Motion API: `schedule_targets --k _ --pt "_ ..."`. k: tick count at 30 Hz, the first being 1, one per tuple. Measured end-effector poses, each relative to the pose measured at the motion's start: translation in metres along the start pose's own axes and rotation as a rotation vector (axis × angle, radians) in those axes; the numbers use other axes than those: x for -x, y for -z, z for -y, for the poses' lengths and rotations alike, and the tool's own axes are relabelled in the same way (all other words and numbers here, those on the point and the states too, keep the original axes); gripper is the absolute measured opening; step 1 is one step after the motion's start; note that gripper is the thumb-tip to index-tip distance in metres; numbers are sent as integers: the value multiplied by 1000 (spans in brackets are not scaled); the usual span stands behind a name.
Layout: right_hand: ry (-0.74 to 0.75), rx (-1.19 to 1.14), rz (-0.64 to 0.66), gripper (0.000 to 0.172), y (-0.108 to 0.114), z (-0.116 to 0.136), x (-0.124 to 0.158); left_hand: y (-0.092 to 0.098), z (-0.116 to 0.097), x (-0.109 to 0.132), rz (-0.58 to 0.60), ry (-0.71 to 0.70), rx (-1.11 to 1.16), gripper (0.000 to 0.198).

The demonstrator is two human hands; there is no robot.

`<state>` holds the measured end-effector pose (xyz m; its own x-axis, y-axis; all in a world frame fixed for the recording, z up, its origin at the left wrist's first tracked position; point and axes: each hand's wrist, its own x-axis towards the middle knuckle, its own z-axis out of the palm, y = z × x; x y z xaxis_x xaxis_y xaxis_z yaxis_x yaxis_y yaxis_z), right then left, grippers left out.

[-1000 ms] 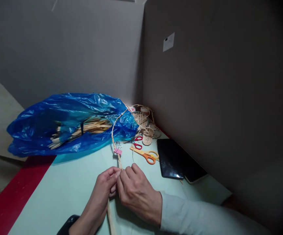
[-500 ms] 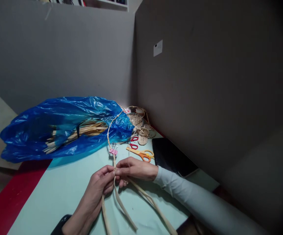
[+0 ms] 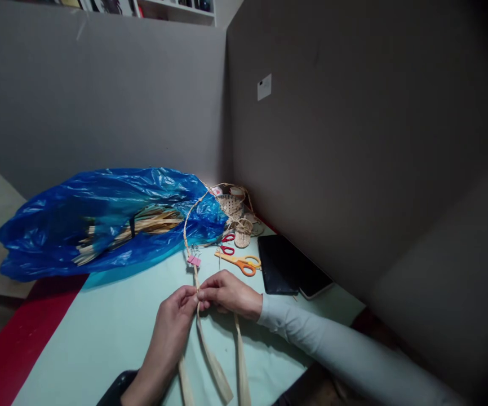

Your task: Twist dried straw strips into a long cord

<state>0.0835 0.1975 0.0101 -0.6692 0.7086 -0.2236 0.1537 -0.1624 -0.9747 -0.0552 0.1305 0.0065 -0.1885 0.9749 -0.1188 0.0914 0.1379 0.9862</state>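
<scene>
A thin braid [image 3: 185, 228] of pale dried fibre runs down from the back, with a pink binder clip [image 3: 194, 261] clamped on it. Just below the clip, my left hand [image 3: 170, 324] pinches the braid's lower end from the left. From the other side my right hand [image 3: 233, 296] has its thumb and forefinger closed on the same spot, the fingertips of both hands nearly touching. Three flat loose strands trail toward me: a left strand [image 3: 185, 383], a middle strand [image 3: 214, 363] and a right strand [image 3: 241, 361] hanging under my right hand. The exact crossing is covered by fingers.
A blue plastic bag [image 3: 112, 186] with a bundle of dried strips [image 3: 155, 221] lies at the back left. Orange scissors [image 3: 242, 263], red-handled scissors [image 3: 227, 243], a small woven basket [image 3: 230, 206] and a dark tablet [image 3: 280, 265] lie beyond my right hand. Grey partitions [image 3: 332, 141] enclose the table.
The right strand has swung inward and now hangs almost straight down instead of slanting off right. My fingers have shifted slightly at the crossing. The view has turned a little right.
</scene>
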Motion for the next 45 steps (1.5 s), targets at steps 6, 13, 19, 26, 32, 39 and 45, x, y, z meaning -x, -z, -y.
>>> schedule_targets --k 6,13,19,26,32,39,45 --pt "16 -66 -60 18 -6 -9 -2 -4 -1 9 -114 -87 -218 15" --pt "133 89 -132 21 -8 -13 -3 1 2 12 -155 -95 -285 21" --pt "346 417 -244 24 -11 -6 6 5 -7 21 -170 -201 -699 20" --pt "150 -103 -143 15 -13 -5 2 -8 4 37 -323 -469 -803 16" --pt "24 -369 -71 20 -11 -6 2 -28 21 51 -291 -485 -1042 35" --pt "54 -379 -50 18 -6 3 8 7 -24 30 -233 -211 -498 18" --pt "133 -371 50 27 -5 1 10 6 -29 -8 309 165 226 24"
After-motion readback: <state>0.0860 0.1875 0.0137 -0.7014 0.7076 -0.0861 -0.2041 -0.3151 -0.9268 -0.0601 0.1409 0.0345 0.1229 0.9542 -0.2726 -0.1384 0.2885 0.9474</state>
